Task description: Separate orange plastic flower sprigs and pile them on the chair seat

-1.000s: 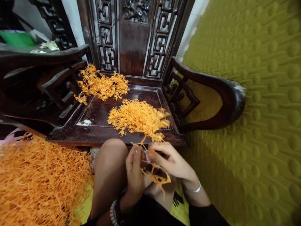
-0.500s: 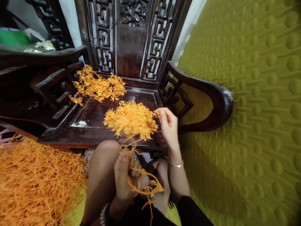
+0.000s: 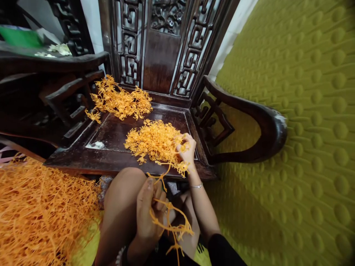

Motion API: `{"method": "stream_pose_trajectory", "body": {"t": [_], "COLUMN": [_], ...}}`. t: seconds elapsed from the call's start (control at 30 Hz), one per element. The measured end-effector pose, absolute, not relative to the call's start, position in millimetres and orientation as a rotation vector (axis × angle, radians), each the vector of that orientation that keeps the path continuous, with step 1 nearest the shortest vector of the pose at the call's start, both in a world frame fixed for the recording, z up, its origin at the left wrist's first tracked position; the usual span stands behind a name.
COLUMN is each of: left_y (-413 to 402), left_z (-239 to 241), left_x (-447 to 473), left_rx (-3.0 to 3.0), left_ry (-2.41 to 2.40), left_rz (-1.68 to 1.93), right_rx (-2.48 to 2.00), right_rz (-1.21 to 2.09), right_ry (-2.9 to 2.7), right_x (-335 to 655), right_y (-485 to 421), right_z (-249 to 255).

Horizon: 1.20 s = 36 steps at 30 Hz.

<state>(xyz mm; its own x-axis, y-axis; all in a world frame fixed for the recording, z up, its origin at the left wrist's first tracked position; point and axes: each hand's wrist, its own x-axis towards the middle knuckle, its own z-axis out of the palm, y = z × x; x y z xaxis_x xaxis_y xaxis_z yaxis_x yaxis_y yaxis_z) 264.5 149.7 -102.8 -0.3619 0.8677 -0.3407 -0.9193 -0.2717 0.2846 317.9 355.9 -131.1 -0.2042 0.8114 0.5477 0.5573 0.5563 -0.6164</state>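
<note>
In the head view my left hand (image 3: 149,210) is closed around a thin, branching orange plastic stem (image 3: 184,225); its forked ends stick out above the fist and hang in a loop to the right. My right hand (image 3: 187,149) is at the right edge of a heap of small yellow-orange star-like plastic pieces (image 3: 155,142) on the dark wooden chair seat (image 3: 113,157). Its fingers curl in among the pieces, with some showing between them; the fingertips are partly hidden.
A second, looser heap of orange branching pieces (image 3: 122,99) lies at the seat's back left. On the floor at left spreads a large tangle of orange stems (image 3: 41,210). The carved chair arm (image 3: 266,129) curves out at right, beside an olive-green bumpy sofa cover (image 3: 313,147).
My right hand has moved left and down from beside the heap, its fingers now in the heap's right edge. My left hand stays nearly in place with the stem. The view has shifted slightly.
</note>
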Motion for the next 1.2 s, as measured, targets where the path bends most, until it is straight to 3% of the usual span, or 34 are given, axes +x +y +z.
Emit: {"method": "stream_pose_trajectory", "body": {"t": [0.23,0.4,0.6,0.8,0.87,1.2], "left_y": [152.0,150.8,152.2,147.8,147.0,147.1], "left_z": [-96.6,-100.0,-115.7,-134.3,-137.2,-118.9], "left_x": [264.7,265.9,275.0,270.6,270.0,272.9], "left_rx": [-0.187,-0.098,0.212,0.448,0.504,0.512], "left_ry": [0.561,0.623,0.893,1.052,1.077,1.054], "left_rz": [1.836,1.827,1.899,1.853,1.817,1.824], "right_rx": [-0.935,-0.508,-0.757,-0.431,-0.349,-0.662], "right_rz": [0.363,1.151,1.136,1.813,1.901,1.016], "right_ry": [-1.684,-1.576,-1.615,-1.69,-1.738,-1.52], "right_x": [318.5,330.6,329.7,334.9,340.0,318.9], "right_y": [335.8,274.2,234.1,266.9,275.8,257.2], "right_z": [-117.4,-91.6,-55.7,-34.9,-31.3,-40.3]}}
